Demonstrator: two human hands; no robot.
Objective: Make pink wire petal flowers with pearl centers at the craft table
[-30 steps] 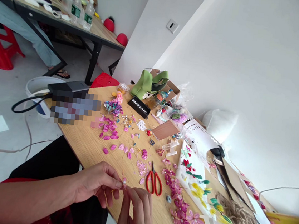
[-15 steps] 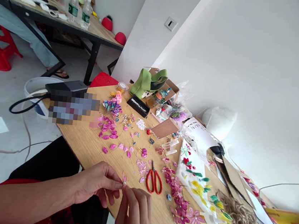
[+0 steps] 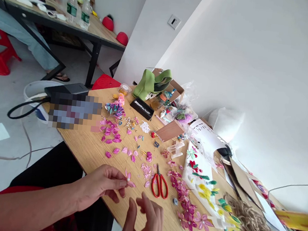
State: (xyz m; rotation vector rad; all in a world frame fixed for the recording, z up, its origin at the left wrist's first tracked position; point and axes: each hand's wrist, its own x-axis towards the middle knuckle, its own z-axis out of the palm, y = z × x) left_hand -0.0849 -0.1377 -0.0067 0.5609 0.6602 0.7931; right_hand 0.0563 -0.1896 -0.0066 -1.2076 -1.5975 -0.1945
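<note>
Between the thumb and index finger of my left hand (image 3: 109,182) is a small pink flower with a pale bead at its centre (image 3: 128,179). My right hand (image 3: 144,222) is apart from it, lower and to the right, thumb and fingers spread with nothing visible in them. Red-handled scissors (image 3: 159,186) lie just beyond my right hand. Loose pink petals (image 3: 129,152) and a small pile of light pink loops (image 3: 146,170) lie past my hands. To the right, finished magenta flowers (image 3: 185,204) form a long cluster, with a small grey spool (image 3: 175,201) beside them.
Yellow and green flowers (image 3: 206,192) lie on white paper at the right, near tangled brown twine (image 3: 253,223). Farther back are a black box (image 3: 141,108), a green bag (image 3: 147,85) and a wooden board (image 3: 170,131). A person's leg (image 3: 26,36) shows under another table.
My right hand has let go of the flower and moved down and right, its fingers opening. The flower's petals now show more fully in my left hand.
</note>
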